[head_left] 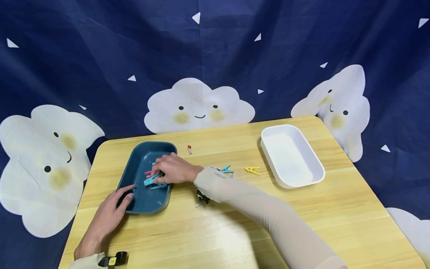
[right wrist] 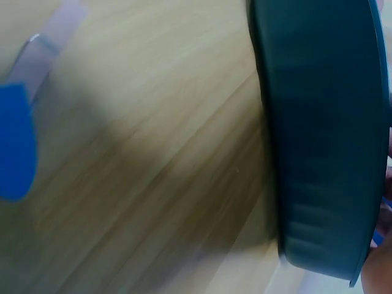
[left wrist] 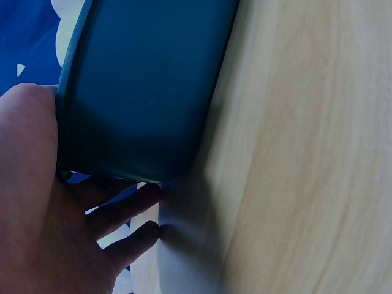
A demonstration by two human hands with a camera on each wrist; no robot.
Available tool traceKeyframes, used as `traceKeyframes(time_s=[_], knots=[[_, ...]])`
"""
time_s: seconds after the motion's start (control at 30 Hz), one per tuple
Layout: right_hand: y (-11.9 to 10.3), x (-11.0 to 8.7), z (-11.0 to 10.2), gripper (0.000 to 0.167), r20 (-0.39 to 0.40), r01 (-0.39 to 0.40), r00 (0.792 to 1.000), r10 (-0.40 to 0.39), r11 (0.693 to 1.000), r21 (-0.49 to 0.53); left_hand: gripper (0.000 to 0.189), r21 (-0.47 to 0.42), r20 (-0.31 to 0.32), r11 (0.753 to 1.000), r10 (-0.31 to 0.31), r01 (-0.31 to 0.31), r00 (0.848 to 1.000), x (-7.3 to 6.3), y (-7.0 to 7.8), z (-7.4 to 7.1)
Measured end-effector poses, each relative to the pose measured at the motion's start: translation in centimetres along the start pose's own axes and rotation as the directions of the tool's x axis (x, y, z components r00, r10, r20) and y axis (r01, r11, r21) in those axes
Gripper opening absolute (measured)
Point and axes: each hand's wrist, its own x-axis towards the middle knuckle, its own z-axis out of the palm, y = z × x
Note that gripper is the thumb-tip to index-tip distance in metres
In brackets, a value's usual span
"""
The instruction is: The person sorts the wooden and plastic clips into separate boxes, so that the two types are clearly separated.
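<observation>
My left hand (head_left: pixel 109 212) holds the near left corner of a dark teal basin (head_left: pixel 146 206), thumb over the rim. In the left wrist view its fingers (left wrist: pixel 125 211) spread against the outside wall. Reaching over the basin's right side, my right hand (head_left: pixel 173 169) pinches a light blue clothespin (head_left: pixel 151 180) inside it. Another blue clothespin (head_left: pixel 158 186) and a pink one (head_left: pixel 147 173) lie close by in the basin, partly hidden by the hand. In the right wrist view, the basin's outer wall (right wrist: pixel 324 135) hides most of that hand.
A white basin (head_left: pixel 292 157) stands at the right of the wooden table (head_left: pixel 215 239). Between the basins lie a yellow clothespin (head_left: pixel 252 170), a blue one (head_left: pixel 226 169) and a small red-topped one (head_left: pixel 189 149). Another small clip (head_left: pixel 199 204) lies below the right wrist.
</observation>
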Motion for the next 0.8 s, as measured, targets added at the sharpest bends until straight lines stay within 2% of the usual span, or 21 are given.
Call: traceKeyframes(time_s=[0.17,0.43,0.8], knots=[[-0.1,0.7,0.1,0.029,-0.030,-0.047,0.998,0.046,0.999,-0.018,0.050,-0.009,-0.007,1.000,0.005,-0.006,1.000,0.0,0.1,-0.1],[-0.4,1.3,0.3,0.029,-0.023,-0.080,0.997,0.079,0.996,-0.036,0.051,-0.009,-0.006,1.000,0.004,-0.004,1.000,-0.2,0.2,-0.2],[-2.4,2.7,0.4,0.029,0.010,-0.072,0.997,0.073,0.995,-0.064,0.051,-0.007,0.007,1.000,-0.010,0.010,1.000,0.0,0.0,-0.1]])
